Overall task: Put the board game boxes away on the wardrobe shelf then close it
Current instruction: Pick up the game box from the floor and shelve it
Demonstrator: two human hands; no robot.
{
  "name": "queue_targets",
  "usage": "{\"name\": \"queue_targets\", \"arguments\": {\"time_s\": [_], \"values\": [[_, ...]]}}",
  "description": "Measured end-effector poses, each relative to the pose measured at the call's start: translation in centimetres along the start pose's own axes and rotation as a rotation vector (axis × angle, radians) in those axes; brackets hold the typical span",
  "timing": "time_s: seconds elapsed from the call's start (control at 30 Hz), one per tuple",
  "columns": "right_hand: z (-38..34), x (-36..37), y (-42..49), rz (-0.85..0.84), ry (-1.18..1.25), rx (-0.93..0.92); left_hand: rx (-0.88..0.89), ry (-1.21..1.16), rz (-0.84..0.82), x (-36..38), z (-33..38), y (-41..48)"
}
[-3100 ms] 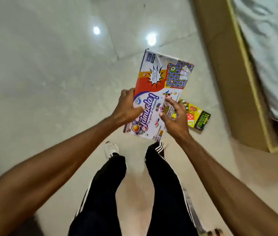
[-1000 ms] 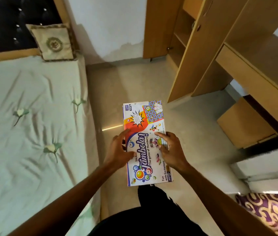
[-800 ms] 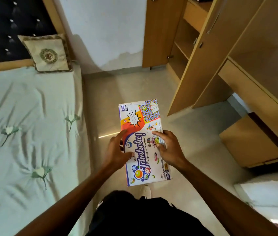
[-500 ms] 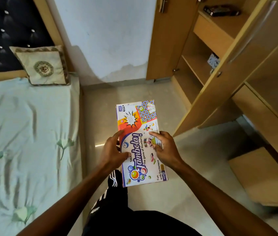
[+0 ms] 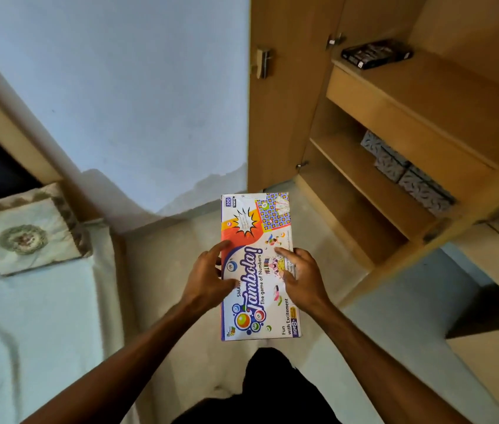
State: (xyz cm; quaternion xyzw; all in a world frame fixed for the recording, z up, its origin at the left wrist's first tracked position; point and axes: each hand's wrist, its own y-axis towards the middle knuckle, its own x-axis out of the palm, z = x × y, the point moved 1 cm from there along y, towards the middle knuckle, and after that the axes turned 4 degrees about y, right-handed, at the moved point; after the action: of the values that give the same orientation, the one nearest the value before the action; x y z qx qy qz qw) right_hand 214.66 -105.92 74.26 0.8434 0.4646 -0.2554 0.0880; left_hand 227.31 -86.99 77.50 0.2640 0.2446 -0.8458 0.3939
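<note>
1. Beyond the pale floor, an open wardrobe (image 5: 318, 87) is standing ahead and to the right.
2. The left hand (image 5: 207, 281) and right hand (image 5: 301, 278) are gripping the Tambola box (image 5: 256, 228) by its long edges, over the floor, well short of the shelves.
3. Its far half is jutting out unsupported and may be prone to tipping or slipping.
4. Further out, the open door (image 5: 401, 267) and the grey boxes (image 5: 407, 172) are crowding the path, so the box is likely risking a snag.

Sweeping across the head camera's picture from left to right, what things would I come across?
First the cushion → left hand → Tambola box, held by both hands → right hand → grey patterned boxes on the wardrobe shelf.
</note>
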Motion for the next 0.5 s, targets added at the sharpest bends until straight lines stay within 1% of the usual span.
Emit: {"name": "queue_targets", "arguments": {"time_s": [0.17, 0.3, 0.5], "values": [[0.2, -1.8, 12.7, 0.088, 0.025, 0.031, 0.063, 0.005, -0.047, -0.9, 3.3, 13.9], [0.5, -4.5, 22.9, 0.118, 0.035, 0.047, 0.098, 0.007, -0.059, -0.8, 6.7, 24.7], [0.3, -9.6, 34.5, 0.187, 0.044, 0.087, 0.146, -0.021, -0.113, 0.0, 12.8, 37.5]]}}
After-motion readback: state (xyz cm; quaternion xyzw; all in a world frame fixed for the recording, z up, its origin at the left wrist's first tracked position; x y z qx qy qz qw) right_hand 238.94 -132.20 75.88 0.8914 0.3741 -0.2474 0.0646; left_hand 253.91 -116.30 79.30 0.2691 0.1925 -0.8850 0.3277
